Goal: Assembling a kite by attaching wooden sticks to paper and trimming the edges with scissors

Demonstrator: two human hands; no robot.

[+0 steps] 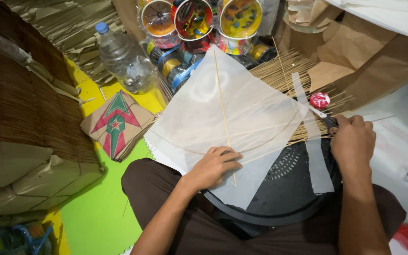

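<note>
A white, diamond-shaped paper kite (242, 113) with a straight bamboo spine and a bowed cross stick lies over a round black perforated stool (284, 189) in front of my knees. My left hand (216, 165) presses flat on the kite's lower part, beside the spine. My right hand (352, 139) is closed on dark-handled scissors (324, 118) at the kite's right corner. A thin strip of white paper (315, 151) hangs down there across the stool.
A bundle of thin bamboo sticks (284, 71) lies behind the kite. A small red-and-white round tub (319, 100), reels of string (194, 23), a plastic bottle (123, 59), a brown kite with a red-green print (114, 123) and brown paper stacks (20, 174) surround me.
</note>
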